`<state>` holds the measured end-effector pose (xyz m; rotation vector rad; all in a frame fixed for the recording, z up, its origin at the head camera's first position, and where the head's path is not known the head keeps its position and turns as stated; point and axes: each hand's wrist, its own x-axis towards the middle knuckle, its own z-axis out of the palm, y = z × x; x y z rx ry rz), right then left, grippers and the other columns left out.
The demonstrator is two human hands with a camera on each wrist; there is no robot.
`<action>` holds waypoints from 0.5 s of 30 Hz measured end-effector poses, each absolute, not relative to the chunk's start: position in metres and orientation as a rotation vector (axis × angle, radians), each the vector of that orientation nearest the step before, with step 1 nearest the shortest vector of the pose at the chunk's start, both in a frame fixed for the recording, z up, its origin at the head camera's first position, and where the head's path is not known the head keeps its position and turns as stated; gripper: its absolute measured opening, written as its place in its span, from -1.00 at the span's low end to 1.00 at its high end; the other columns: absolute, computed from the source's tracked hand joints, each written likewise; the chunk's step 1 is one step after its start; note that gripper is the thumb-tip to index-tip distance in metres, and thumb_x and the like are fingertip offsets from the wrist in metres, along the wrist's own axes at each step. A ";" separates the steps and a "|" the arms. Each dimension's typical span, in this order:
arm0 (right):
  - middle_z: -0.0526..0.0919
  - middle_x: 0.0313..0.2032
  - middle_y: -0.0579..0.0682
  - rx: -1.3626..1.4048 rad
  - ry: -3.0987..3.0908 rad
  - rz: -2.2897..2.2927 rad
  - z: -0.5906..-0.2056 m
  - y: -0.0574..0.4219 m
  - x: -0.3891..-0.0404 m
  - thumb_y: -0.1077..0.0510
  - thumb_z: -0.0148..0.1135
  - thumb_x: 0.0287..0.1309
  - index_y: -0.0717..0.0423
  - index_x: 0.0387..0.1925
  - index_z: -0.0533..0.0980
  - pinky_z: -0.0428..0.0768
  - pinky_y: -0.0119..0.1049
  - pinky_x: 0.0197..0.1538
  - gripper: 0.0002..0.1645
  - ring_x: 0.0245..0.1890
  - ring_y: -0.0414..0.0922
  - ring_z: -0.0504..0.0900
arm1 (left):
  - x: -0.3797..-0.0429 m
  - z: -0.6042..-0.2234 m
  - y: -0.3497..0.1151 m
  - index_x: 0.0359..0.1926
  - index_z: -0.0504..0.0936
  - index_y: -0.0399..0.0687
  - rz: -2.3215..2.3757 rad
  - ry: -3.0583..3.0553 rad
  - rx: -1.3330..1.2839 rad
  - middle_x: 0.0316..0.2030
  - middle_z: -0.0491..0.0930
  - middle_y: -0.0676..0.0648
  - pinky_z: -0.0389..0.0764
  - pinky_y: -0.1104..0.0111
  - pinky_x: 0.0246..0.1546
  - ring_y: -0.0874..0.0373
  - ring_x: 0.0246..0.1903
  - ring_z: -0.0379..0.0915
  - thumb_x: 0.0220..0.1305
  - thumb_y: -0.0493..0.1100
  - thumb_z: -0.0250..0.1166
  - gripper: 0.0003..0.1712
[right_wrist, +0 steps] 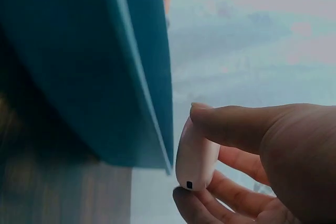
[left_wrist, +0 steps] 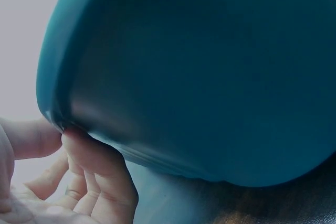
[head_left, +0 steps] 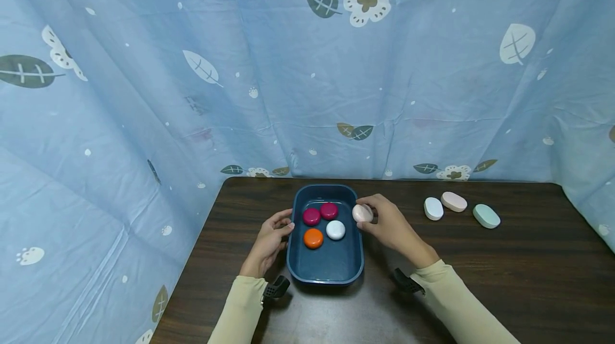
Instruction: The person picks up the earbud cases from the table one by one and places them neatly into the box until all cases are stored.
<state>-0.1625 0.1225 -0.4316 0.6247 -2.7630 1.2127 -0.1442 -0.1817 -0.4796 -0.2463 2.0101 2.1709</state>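
Note:
A dark blue rectangular tray (head_left: 326, 272) with rounded corners is in front of me, tilted in the wrist views. My left hand (head_left: 270, 240) pinches its left rim between thumb and fingers; the left wrist view shows them at the tray's edge (left_wrist: 47, 85). My right hand (head_left: 390, 225) holds a pale pink rounded disc (head_left: 362, 213) at the tray's right rim. Seen edge-on in the right wrist view, this disc (right_wrist: 197, 158) has a small dark square on its side. Inside the tray lie two magenta discs (head_left: 311, 217), an orange disc (head_left: 313, 238) and a white disc (head_left: 335, 230).
On the dark wooden table (head_left: 543, 269), to the right, lie a white oval piece (head_left: 433, 209), a pale pink oval piece (head_left: 454, 202) and a mint green oval piece (head_left: 486, 216). A blue patterned curtain (head_left: 288, 66) hangs behind the table and along its left side.

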 end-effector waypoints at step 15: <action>0.65 0.06 0.14 0.791 -2.848 1.248 -0.423 0.085 -0.153 0.33 0.56 0.14 0.28 0.15 0.62 0.67 -0.02 0.10 -0.47 -0.06 -0.02 0.61 | -0.145 -0.480 -0.181 0.44 0.46 -0.25 2.165 2.011 -0.285 -0.10 0.45 -0.08 0.56 0.38 -0.38 0.08 -0.23 0.44 0.56 -0.37 0.15 -0.51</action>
